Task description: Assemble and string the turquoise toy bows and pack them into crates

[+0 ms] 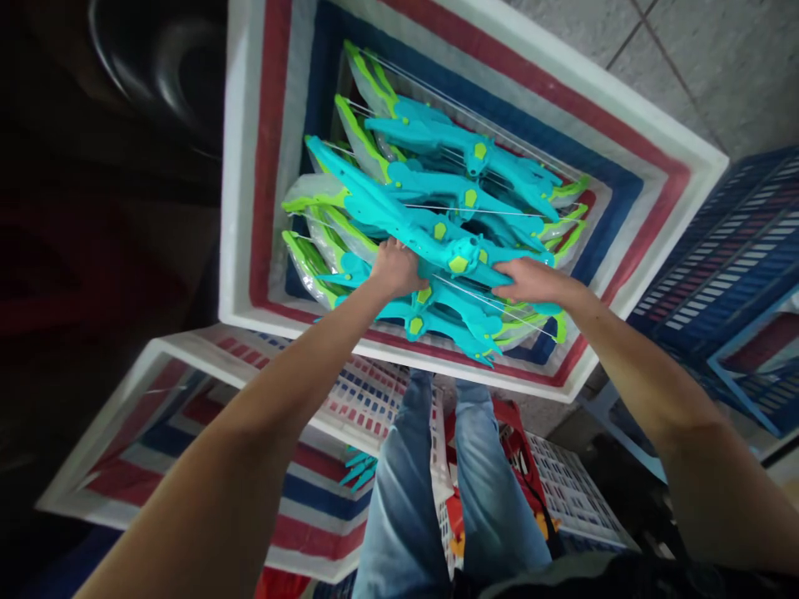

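Observation:
Several turquoise toy bows with lime-green tips and white strings lie stacked in a white crate [234,208] lined with red, white and blue stripes. A toy bow [374,193] on top of the stack slants from upper left to lower right. My left hand [398,270] is closed at its near edge, the fingertips hidden beneath the turquoise body. Farther right, my right hand [528,280] pinches the same bow near its lower-right limb. Another bow [416,324] lies in front of my hands, along the crate's near side.
At the lower left stands a second striped crate [156,345] with small turquoise pieces [359,470] inside. Blue slatted crates [717,249] are on the right. A black round basin [168,66] sits at the upper left. Red and white baskets [568,482] stand by my legs.

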{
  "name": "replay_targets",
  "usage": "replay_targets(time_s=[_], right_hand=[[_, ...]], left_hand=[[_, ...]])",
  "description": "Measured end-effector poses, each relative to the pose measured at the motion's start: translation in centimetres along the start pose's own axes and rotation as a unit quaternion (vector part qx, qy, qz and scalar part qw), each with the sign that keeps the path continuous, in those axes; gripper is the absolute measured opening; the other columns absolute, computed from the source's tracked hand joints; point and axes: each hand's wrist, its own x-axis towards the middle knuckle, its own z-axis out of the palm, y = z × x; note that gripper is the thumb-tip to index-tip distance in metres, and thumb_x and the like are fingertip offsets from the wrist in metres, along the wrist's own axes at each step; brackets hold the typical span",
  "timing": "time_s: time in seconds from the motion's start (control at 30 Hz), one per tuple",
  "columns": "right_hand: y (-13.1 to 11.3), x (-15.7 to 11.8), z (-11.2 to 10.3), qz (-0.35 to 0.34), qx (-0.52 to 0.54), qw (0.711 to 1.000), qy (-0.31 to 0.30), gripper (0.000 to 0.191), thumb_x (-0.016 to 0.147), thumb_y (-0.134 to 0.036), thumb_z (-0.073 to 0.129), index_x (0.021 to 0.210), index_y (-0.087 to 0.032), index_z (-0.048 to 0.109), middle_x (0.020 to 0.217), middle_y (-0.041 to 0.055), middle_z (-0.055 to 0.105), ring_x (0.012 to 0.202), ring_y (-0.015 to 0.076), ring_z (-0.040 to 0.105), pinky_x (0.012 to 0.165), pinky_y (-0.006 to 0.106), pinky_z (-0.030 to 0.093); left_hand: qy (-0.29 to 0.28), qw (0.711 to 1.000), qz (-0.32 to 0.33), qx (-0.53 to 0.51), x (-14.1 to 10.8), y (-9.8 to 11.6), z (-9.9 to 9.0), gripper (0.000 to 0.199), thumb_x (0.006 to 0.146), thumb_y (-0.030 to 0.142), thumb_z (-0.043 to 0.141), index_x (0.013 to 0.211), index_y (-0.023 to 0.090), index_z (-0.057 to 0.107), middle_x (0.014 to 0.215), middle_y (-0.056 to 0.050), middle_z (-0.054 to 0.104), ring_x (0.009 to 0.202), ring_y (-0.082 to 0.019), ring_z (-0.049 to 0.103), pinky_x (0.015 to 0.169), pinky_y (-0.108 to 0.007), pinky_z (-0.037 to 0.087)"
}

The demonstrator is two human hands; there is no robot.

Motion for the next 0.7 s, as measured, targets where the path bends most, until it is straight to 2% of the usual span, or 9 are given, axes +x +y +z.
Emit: replay_targets(time_s=[0.07, 0.13, 0.23, 0.3, 0.37, 0.47, 0.57, 0.7], right_hand=[[-0.7, -1.2, 0.5, -0.001, -0.03, 0.999, 0.034, 0.03, 0.089, -0.034, 0.057, 0.112, -0.017, 0.066, 0.104, 0.0091, 0.072, 0.085, 0.0198, 0.065, 0.061, 0.025, 0.032], [-1.6, -2.8, 1.1, -0.002, -0.044, 0.997, 0.062, 0.036, 0.091, -0.035, 0.055, 0.121, -0.017, 0.064, 0.112, 0.0107, 0.071, 0.092, 0.0223, 0.065, 0.064, 0.026, 0.034], [-3.1, -5.6, 2.2, -0.034, -0.046, 0.996, 0.069, 0.038, 0.093, -0.036, 0.052, 0.123, -0.016, 0.064, 0.099, 0.0107, 0.073, 0.084, 0.0217, 0.065, 0.066, 0.027, 0.037], [-4.2, -7.2, 3.0, -0.074, -0.035, 0.995, 0.062, 0.037, 0.094, -0.035, 0.052, 0.123, -0.016, 0.065, 0.092, 0.0093, 0.074, 0.08, 0.0198, 0.066, 0.067, 0.027, 0.039], [-5.3, -8.2, 3.7, -0.1, -0.029, 0.993, 0.059, 0.037, 0.095, -0.035, 0.052, 0.125, -0.018, 0.065, 0.095, 0.0088, 0.075, 0.082, 0.0192, 0.067, 0.071, 0.026, 0.041], [-7.0, -9.0, 4.5, -0.104, -0.03, 0.993, 0.052, 0.037, 0.096, -0.035, 0.053, 0.128, -0.022, 0.064, 0.104, 0.0084, 0.076, 0.089, 0.0203, 0.07, 0.075, 0.026, 0.045], [-8.7, -9.6, 5.1, -0.111, -0.025, 0.993, 0.042, 0.039, 0.097, -0.036, 0.053, 0.134, -0.024, 0.06, 0.111, 0.0074, 0.075, 0.096, 0.022, 0.071, 0.078, 0.027, 0.048], [-10.2, -10.9, 5.8, -0.099, -0.038, 0.993, 0.045, 0.041, 0.098, -0.032, 0.052, 0.137, -0.021, 0.055, 0.118, 0.01, 0.072, 0.106, 0.0246, 0.069, 0.082, 0.03, 0.05]], left_hand=[[0.029, 0.999, 0.036, -0.007, -0.9, 0.0, -0.9, 0.055, 0.079, 0.036, 0.063, 0.128, 0.011, 0.057, 0.136, -0.015, 0.057, 0.13, -0.037, 0.047, 0.112, -0.054, 0.033], [0.066, 0.996, 0.063, -0.021, -2.3, -0.2, -1.5, 0.048, 0.081, 0.037, 0.06, 0.124, 0.015, 0.06, 0.133, -0.011, 0.06, 0.127, -0.035, 0.049, 0.111, -0.052, 0.035], [0.082, 0.993, 0.073, -0.042, -4.2, -0.4, -1.9, 0.052, 0.078, 0.044, 0.063, 0.119, 0.014, 0.062, 0.121, -0.015, 0.063, 0.115, -0.037, 0.056, 0.101, -0.05, 0.043], [0.104, 0.991, 0.074, -0.049, -4.7, -0.3, -2.1, 0.06, 0.077, 0.046, 0.063, 0.125, 0.011, 0.059, 0.117, -0.018, 0.063, 0.11, -0.038, 0.058, 0.095, -0.05, 0.046], [0.133, 0.987, 0.072, -0.047, -4.6, 0.0, -2.6, 0.066, 0.077, 0.044, 0.063, 0.131, 0.009, 0.055, 0.119, -0.02, 0.062, 0.111, -0.039, 0.057, 0.094, -0.05, 0.045], [0.157, 0.984, 0.084, -0.032, -3.8, 1.0, -3.9, 0.067, 0.078, 0.04, 0.061, 0.135, 0.006, 0.052, 0.123, -0.022, 0.06, 0.115, -0.04, 0.053, 0.096, -0.052, 0.042], [0.15, 0.981, 0.122, -0.017, -3.0, 1.6, -4.8, 0.068, 0.076, 0.037, 0.063, 0.136, 0.007, 0.051, 0.125, -0.021, 0.06, 0.117, -0.04, 0.052, 0.098, -0.053, 0.04], [0.126, 0.979, 0.159, -0.019, -1.0, 1.0, -4.3, 0.071, 0.075, 0.038, 0.064, 0.138, 0.008, 0.051, 0.13, -0.02, 0.059, 0.122, -0.039, 0.049, 0.101, -0.051, 0.039]])
